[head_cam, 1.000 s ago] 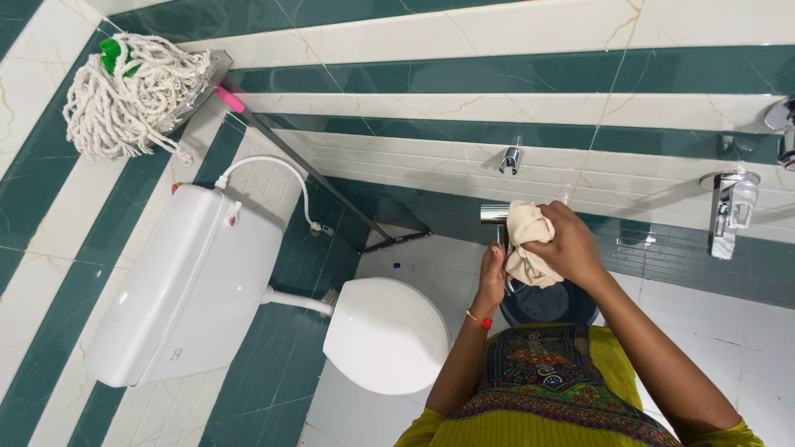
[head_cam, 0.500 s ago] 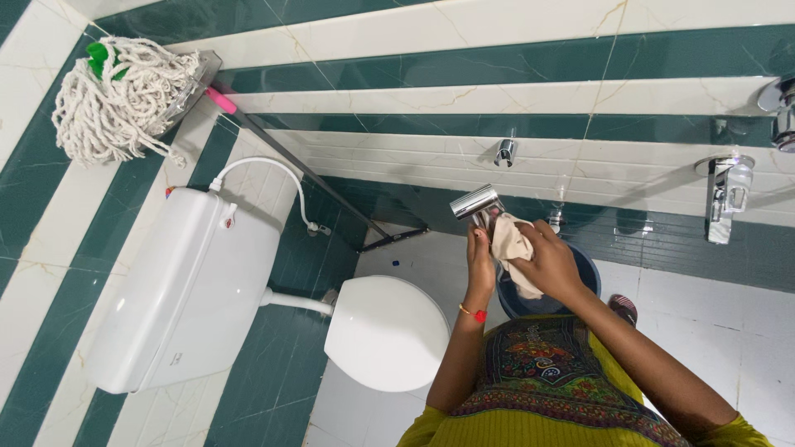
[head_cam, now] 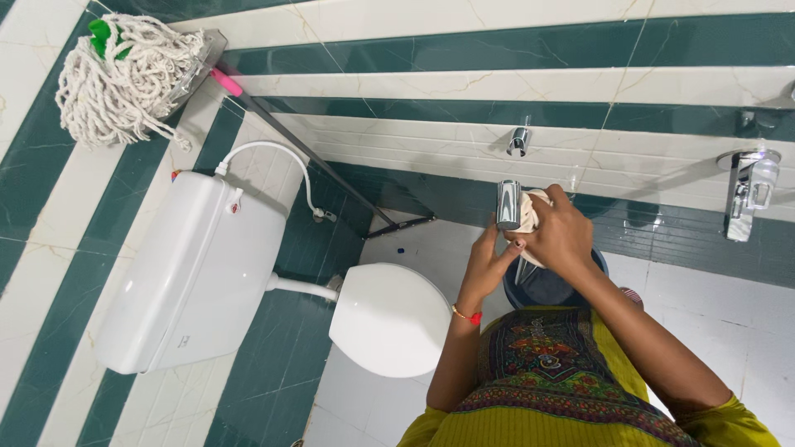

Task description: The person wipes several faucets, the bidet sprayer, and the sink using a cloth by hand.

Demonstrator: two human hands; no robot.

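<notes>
The chrome cup (head_cam: pixel 508 204) sat upright in front of the person's chest, held up over a dark bucket (head_cam: pixel 542 285) on the white floor. The left hand (head_cam: pixel 487 265) gripped it from below, fingers curled up to its base, a red bangle at the wrist. The right hand (head_cam: pixel 563 236) was closed around a pale cloth (head_cam: pixel 538 217) and pressed it against the cup's side, so cloth and metal touched. Both hands were clasped tight, neither one spread. Off to the left, the white toilet (head_cam: pixel 389 319) had its lid down, with the white cistern (head_cam: pixel 195 277) beside it on the green and cream tiled wall. A string mop (head_cam: pixel 124 79) leaned high in the corner. A wall tap (head_cam: pixel 519 139) stuck out just above the cup, and a chrome fitting (head_cam: pixel 749 190) hung well apart on the right.
</notes>
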